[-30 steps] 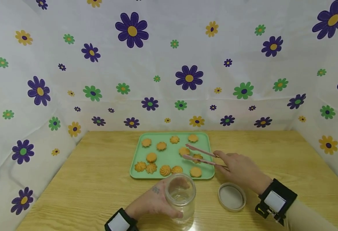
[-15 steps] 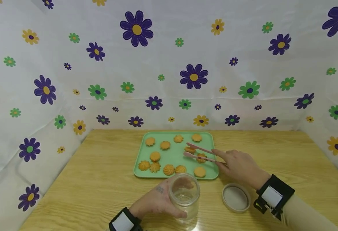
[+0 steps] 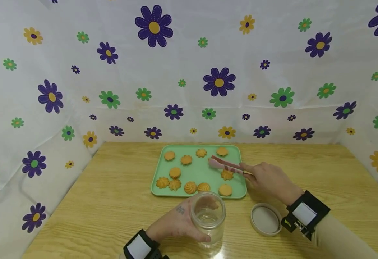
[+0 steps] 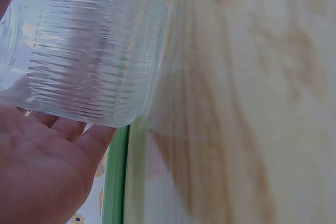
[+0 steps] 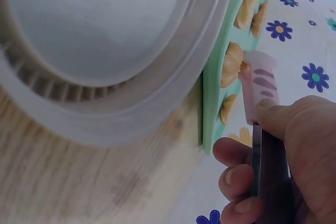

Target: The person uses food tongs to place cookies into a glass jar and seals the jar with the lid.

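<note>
My left hand (image 3: 187, 223) grips a clear ribbed glass jar (image 3: 215, 230) around its side, thumb at the near side; nothing shows inside the jar. My right hand (image 3: 270, 181) holds pink-tipped tongs (image 3: 228, 167) by their dark handles. The tongs' tips are squeezed together over the right half of a mint green tray (image 3: 195, 174). Between them is a cookie, mostly hidden; in the right wrist view a small bit of this cookie (image 5: 244, 67) shows beside the pink tip. Several golden cookies, such as a swirled cookie (image 3: 190, 187), lie spread on the tray.
A round pale lid (image 3: 266, 219) lies on the wooden table (image 3: 105, 201), right of the jar and below my right forearm. White flower-print cloth (image 3: 176, 54) stands behind and on both sides of the table.
The tongs' arms have come together on the cookie, which tipped up from lying flat and now hides behind them. The tips moved slightly up the tray. My left hand and the jar hold still.
</note>
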Demonstrator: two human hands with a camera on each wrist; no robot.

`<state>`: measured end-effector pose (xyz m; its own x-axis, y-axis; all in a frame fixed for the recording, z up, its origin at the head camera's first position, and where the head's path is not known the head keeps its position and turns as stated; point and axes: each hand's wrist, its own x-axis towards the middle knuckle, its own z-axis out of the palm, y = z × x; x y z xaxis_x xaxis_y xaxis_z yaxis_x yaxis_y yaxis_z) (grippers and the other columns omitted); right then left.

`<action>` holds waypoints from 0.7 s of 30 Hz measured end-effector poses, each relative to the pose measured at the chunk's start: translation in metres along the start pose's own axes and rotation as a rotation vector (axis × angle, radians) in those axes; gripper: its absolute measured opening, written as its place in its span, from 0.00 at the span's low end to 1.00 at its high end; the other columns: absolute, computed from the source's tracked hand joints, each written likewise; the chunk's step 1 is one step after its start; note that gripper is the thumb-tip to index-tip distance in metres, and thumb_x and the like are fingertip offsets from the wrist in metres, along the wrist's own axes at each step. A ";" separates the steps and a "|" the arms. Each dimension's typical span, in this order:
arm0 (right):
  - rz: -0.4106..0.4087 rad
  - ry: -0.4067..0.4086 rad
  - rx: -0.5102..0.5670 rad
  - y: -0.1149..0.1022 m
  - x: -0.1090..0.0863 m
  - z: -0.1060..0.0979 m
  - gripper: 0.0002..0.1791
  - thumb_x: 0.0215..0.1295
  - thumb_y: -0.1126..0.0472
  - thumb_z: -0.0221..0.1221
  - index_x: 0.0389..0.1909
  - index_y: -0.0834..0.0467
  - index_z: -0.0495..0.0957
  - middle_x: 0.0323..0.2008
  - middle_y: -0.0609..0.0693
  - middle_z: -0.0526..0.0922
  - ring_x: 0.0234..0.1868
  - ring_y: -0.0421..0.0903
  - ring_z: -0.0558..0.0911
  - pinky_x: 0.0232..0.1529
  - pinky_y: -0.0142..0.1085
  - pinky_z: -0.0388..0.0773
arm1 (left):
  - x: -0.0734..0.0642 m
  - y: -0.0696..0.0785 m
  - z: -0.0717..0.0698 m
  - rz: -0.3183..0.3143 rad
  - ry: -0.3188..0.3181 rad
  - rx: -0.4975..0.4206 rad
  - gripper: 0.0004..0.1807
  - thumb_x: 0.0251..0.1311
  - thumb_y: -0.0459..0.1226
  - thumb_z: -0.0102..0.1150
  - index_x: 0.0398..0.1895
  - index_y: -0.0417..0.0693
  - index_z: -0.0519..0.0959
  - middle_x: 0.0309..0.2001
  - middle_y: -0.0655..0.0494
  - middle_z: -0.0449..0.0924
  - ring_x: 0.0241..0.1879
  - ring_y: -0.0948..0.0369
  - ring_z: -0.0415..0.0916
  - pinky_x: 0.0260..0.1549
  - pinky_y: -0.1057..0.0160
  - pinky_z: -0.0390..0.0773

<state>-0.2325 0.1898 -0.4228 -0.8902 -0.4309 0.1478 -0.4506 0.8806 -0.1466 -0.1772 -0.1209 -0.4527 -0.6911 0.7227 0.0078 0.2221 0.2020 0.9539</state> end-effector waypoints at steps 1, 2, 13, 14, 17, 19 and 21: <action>-0.005 0.005 0.002 0.000 0.000 0.000 0.21 0.74 0.55 0.59 0.65 0.53 0.79 0.23 0.46 0.76 0.22 0.41 0.68 0.19 0.32 0.61 | 0.000 0.000 0.000 0.000 -0.001 -0.002 0.49 0.41 0.33 0.83 0.68 0.68 0.69 0.61 0.56 0.78 0.64 0.59 0.74 0.68 0.60 0.68; -0.007 0.012 0.003 -0.001 0.000 0.001 0.21 0.75 0.55 0.59 0.65 0.53 0.79 0.22 0.46 0.75 0.21 0.41 0.68 0.19 0.32 0.61 | 0.000 0.000 0.000 0.002 -0.002 0.002 0.49 0.41 0.34 0.83 0.68 0.68 0.69 0.61 0.55 0.78 0.64 0.59 0.74 0.68 0.59 0.68; -0.054 0.114 -0.048 -0.001 -0.009 0.001 0.20 0.73 0.57 0.60 0.64 0.51 0.81 0.20 0.43 0.78 0.20 0.38 0.66 0.20 0.32 0.64 | 0.000 0.000 -0.002 0.010 0.000 0.018 0.50 0.40 0.34 0.83 0.68 0.69 0.69 0.61 0.55 0.78 0.63 0.58 0.74 0.66 0.60 0.69; -0.060 0.122 -0.032 -0.001 -0.011 0.000 0.20 0.73 0.57 0.60 0.64 0.52 0.81 0.19 0.43 0.77 0.20 0.38 0.66 0.21 0.32 0.64 | 0.000 0.001 -0.002 0.012 -0.002 0.020 0.50 0.40 0.34 0.84 0.68 0.69 0.69 0.61 0.55 0.78 0.63 0.58 0.74 0.67 0.60 0.70; -0.068 0.139 0.034 -0.002 -0.018 -0.005 0.20 0.74 0.58 0.60 0.64 0.54 0.80 0.15 0.39 0.70 0.19 0.35 0.63 0.22 0.31 0.61 | 0.001 0.000 -0.002 0.007 -0.003 0.015 0.50 0.40 0.34 0.84 0.68 0.69 0.69 0.61 0.56 0.78 0.63 0.58 0.74 0.66 0.60 0.70; -0.058 0.137 0.112 -0.003 -0.024 -0.009 0.21 0.74 0.58 0.59 0.65 0.55 0.79 0.14 0.38 0.62 0.18 0.34 0.60 0.21 0.30 0.59 | 0.001 0.000 -0.001 -0.002 -0.004 -0.001 0.49 0.41 0.34 0.83 0.68 0.69 0.69 0.61 0.57 0.78 0.63 0.59 0.74 0.66 0.60 0.70; -0.035 0.129 0.200 -0.004 -0.031 -0.013 0.21 0.75 0.57 0.58 0.66 0.55 0.78 0.15 0.37 0.58 0.17 0.32 0.56 0.20 0.28 0.57 | 0.001 0.000 0.000 -0.006 -0.005 -0.012 0.48 0.41 0.34 0.83 0.68 0.70 0.69 0.61 0.57 0.78 0.63 0.59 0.74 0.66 0.60 0.70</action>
<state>-0.2022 0.2023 -0.4143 -0.8637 -0.4202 0.2782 -0.4966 0.8038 -0.3277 -0.1779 -0.1206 -0.4530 -0.6891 0.7246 0.0010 0.2097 0.1981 0.9575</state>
